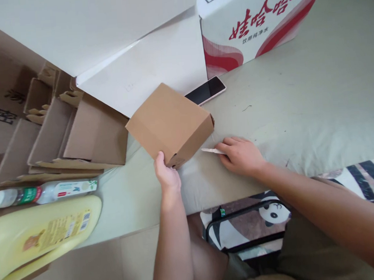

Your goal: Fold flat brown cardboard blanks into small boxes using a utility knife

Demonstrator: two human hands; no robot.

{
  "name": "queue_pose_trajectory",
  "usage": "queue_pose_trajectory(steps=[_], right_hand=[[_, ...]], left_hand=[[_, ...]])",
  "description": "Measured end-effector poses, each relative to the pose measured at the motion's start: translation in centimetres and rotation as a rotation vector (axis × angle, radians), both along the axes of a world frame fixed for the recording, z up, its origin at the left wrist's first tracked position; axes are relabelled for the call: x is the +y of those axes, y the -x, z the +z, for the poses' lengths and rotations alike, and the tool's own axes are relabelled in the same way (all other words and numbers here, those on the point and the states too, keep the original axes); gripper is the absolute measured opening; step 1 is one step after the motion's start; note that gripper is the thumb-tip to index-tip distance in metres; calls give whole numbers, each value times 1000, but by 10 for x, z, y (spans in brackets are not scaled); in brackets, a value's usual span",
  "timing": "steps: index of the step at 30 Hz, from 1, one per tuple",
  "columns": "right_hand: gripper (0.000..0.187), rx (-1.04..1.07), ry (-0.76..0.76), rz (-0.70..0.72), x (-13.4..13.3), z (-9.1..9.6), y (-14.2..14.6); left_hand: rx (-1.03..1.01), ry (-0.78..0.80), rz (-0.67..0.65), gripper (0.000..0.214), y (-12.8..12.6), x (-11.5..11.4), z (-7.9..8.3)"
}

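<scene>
A small brown cardboard box is tilted above the pale covered surface, its flat top face toward me. My left hand grips its near lower corner, thumb on the top face and the other fingers hidden beneath. My right hand rests on the surface to the right of the box, fingers curled around a slim white tool with a pointed end. That tip points left at the box, a short gap from it. Whether the tool is a knife or a pen I cannot tell.
Behind the box lies a phone, against large white cartons and a red-and-white water carton. Open brown boxes stand at left, near a clear bottle and a yellow jug. A panda-print item is below the edge.
</scene>
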State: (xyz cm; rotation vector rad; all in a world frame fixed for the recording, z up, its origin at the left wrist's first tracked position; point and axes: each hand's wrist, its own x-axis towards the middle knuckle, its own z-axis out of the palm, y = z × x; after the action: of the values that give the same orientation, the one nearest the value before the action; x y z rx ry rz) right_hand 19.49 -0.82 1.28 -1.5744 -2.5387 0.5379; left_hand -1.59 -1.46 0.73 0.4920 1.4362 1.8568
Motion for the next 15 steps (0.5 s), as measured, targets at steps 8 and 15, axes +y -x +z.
queue_pose_trajectory(steps=[8,15], right_hand=[[36,-29,-100,-219,13,-3,-25],[44,-120,-179,-375,21,-7,-31]], left_hand=[[7,-1,14,31,1,0,0],[8,3,19,28,1,0,0]])
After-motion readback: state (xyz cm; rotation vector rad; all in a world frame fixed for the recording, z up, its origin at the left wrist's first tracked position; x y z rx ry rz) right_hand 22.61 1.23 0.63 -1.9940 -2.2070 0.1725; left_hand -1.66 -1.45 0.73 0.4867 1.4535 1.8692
